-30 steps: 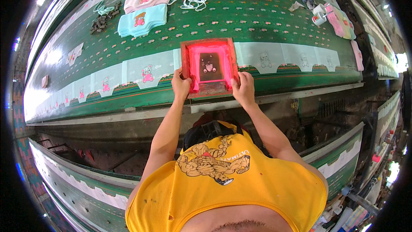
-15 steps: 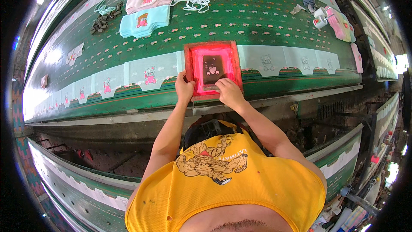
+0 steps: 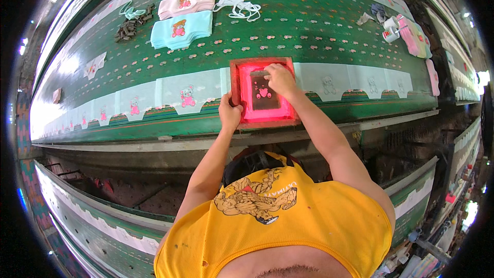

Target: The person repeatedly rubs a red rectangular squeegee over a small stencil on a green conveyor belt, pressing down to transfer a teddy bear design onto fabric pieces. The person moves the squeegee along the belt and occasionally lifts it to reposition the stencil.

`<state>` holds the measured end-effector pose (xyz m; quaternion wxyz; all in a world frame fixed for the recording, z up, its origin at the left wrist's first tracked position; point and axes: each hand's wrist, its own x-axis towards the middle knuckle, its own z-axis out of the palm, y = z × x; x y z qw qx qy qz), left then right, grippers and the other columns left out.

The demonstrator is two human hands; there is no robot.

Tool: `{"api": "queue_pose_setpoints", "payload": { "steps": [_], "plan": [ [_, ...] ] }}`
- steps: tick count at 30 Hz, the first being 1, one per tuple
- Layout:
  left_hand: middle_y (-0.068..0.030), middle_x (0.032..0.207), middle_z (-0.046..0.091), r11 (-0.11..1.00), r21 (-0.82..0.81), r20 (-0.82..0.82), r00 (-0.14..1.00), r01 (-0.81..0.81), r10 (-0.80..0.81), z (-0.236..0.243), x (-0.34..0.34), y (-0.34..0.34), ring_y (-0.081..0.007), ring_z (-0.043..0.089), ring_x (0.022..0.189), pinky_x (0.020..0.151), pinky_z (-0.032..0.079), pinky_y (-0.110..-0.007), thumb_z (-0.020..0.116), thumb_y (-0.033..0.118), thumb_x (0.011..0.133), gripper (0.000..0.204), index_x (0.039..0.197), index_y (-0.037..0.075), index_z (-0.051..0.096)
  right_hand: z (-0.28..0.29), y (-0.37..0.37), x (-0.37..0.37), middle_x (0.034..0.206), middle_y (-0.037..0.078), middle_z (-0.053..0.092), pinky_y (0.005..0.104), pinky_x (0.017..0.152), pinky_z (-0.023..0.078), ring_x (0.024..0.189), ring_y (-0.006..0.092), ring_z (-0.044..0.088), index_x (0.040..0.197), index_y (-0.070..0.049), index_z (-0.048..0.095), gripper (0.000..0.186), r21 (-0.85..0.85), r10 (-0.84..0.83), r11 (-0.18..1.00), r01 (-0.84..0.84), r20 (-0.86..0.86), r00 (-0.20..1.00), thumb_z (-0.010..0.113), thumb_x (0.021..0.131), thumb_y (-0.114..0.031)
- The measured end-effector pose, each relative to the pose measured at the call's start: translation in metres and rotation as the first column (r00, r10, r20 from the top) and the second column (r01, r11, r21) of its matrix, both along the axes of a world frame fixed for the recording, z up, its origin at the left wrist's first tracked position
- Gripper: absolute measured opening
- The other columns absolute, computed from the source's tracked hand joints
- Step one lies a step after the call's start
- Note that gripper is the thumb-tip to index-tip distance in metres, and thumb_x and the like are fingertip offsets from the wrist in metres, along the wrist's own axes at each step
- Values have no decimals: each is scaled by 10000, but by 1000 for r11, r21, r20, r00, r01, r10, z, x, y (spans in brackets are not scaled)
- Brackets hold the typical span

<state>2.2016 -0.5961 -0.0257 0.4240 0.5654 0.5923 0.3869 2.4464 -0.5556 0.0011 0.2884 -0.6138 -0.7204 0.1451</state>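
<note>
A silk-screen frame (image 3: 236, 80) with wet pink ink round a dark stencil panel (image 3: 265, 103) lies flat over a row of pale mint cloth pieces (image 3: 172, 85). My left hand (image 3: 230, 111) grips the frame's left side, thumb on top. Inside the frame, at its far end, my right hand (image 3: 281, 80) is closed on a small squeegee (image 3: 259, 73), mostly covered by the fingers. Bears with pink fill show on cloth to the left; the cloth pieces (image 3: 355, 80) to the right carry only bear outlines.
The long green table (image 3: 226, 80) has a raised metal rail (image 3: 206, 144) along its near edge. Farther back are stacks of mint (image 3: 170, 31) and pink printed cloth (image 3: 172, 6), a white cord bundle (image 3: 237, 6), dark small blocks (image 3: 128, 30) and a white container (image 3: 391, 31) at right.
My right hand has pushed the squeegee from the frame's near end to its far end, uncovering a pink heart shape in the stencil. My left hand still grips the frame.
</note>
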Motion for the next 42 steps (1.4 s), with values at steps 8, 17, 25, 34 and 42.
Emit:
{"api": "queue_pose_setpoints", "payload": {
  "steps": [8, 17, 25, 34, 42],
  "plan": [
    [-206, 1148, 698, 1000, 9, 37, 999, 6, -7, -4, 5, 2, -297, 680, 1084, 969, 513, -355, 680, -89, 670, 618, 1282, -66, 601, -12, -24, -3, 1078, 167, 667, 466, 941, 496, 1061, 377, 604, 1034, -17, 652, 246, -10, 5, 1000, -4, 73, 997, 650, 789, 11],
    [-183, 1142, 701, 1000, 17, 62, 998, 21, -22, -12, 0, 2, -261, 679, 1065, 961, 515, -348, 698, -84, 685, 586, 1263, -55, 605, 9, -157, -47, 1147, 188, 637, 469, 976, 483, 1117, 378, 587, 1117, 17, 635, 349, 14, 60, 998, -59, -34, 998, 682, 772, 1],
    [-155, 1056, 724, 1000, 3, 65, 998, -11, 10, 3, 6, 0, -225, 691, 974, 916, 524, -324, 667, -103, 707, 544, 1245, -43, 614, -17, -157, 6, 1167, 250, 624, 499, 978, 462, 1128, 405, 584, 1190, 92, 608, 459, 23, -580, 810, 586, -119, 806, 706, 923, -267],
    [-144, 1167, 696, 994, 111, 184, 983, -13, -7, 8, 56, -15, -213, 668, 1067, 954, 513, -323, 616, -145, 699, 605, 1296, -53, 583, -2, -161, 70, 1123, 249, 634, 492, 928, 479, 1048, 412, 615, 1165, 85, 651, 532, -463, -571, 780, 421, -251, 782, 554, 1011, -414],
    [-144, 1181, 690, 999, 38, 241, 971, -11, 1, 13, 220, -54, -217, 659, 1092, 991, 495, -334, 601, -139, 698, 604, 1295, -52, 592, -7, -196, 226, 1157, 268, 633, 491, 950, 475, 1089, 430, 614, 1169, 92, 660, 567, -395, -642, 743, 540, -195, 741, 540, 1009, -439]
  ]
}}
